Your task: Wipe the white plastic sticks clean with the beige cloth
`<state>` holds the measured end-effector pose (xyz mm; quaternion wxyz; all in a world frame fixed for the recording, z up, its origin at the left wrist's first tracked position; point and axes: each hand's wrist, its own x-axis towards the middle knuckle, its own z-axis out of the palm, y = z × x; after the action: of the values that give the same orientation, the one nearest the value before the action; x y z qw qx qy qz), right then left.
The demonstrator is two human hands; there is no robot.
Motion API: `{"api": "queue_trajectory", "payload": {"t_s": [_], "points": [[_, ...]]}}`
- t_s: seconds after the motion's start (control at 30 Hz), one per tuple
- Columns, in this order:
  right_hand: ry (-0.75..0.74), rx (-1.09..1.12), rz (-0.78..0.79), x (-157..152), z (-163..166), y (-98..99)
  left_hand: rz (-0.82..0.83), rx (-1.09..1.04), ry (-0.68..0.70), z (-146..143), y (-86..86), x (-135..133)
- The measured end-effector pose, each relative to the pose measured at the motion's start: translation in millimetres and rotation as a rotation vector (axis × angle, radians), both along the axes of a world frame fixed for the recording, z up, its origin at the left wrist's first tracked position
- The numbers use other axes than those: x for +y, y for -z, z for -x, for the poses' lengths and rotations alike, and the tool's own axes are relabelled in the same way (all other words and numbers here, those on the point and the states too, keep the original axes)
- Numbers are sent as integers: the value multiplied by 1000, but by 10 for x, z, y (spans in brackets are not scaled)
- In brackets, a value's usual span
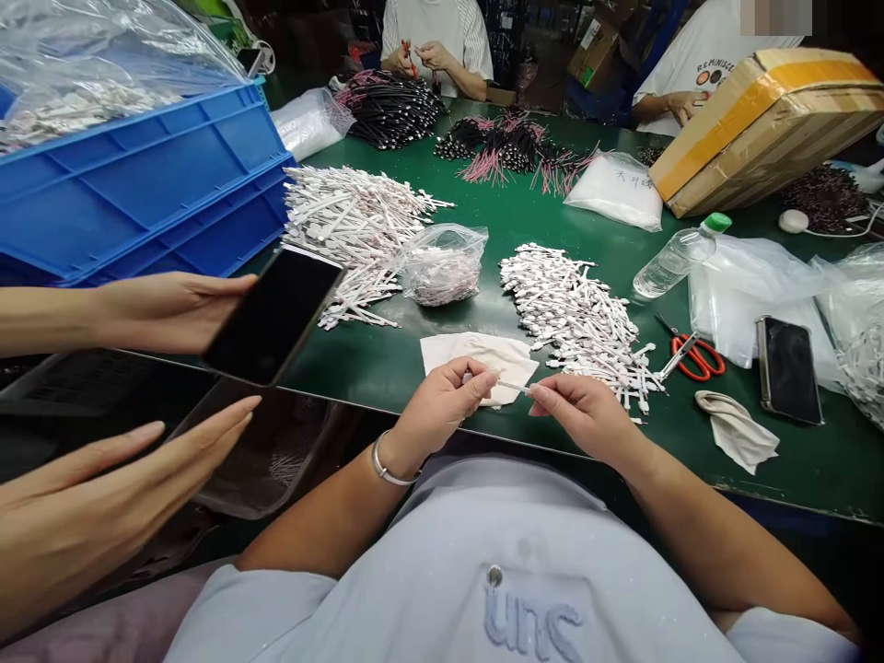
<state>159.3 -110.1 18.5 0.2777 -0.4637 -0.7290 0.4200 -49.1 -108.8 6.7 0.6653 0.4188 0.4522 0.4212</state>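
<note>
Between my two hands a short white cable (515,387) is stretched level, just above the table's near edge. The fingers of my left hand (446,401) pinch its left end, and a bangle circles that wrist. My right hand (584,414) pinches the other end between thumb and fingers. Both ends are partly hidden by the fingertips. Beneath lies a pale cloth (476,348). A heap of short white cables (573,318) spreads just beyond my right hand. Further left are a clear bag of cables (446,272) and a larger white cable pile (352,216).
At left, another person's hands (166,313) reach in with a dark phone (276,318). Stacked blue crates (138,184) stand behind. On the right are red-handled scissors (701,359), a bottle (673,262), a second phone (791,368) and a carton (766,129). Co-workers sit opposite.
</note>
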Motion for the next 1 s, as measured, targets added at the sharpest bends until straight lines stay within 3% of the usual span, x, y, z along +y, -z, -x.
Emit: {"api": "queue_trajectory", "payload": {"t_s": [0.23, 0.47, 0.63, 0.83, 1.0], "points": [[-144, -128, -12, -14, 54, 143, 136, -187, -71, -40, 124, -15], [-110, -557, -442, 60, -330, 237, 262, -409, -118, 15, 160, -41], [-53, -796, -540, 129, -619, 337, 380, -475, -64, 25, 167, -27], [16, -802, -610, 134, -545, 322, 321, -337, 32, -2, 146, -26], [106, -570, -615, 215, -590, 329, 47, -23, 166, -103, 92, -23]]}}
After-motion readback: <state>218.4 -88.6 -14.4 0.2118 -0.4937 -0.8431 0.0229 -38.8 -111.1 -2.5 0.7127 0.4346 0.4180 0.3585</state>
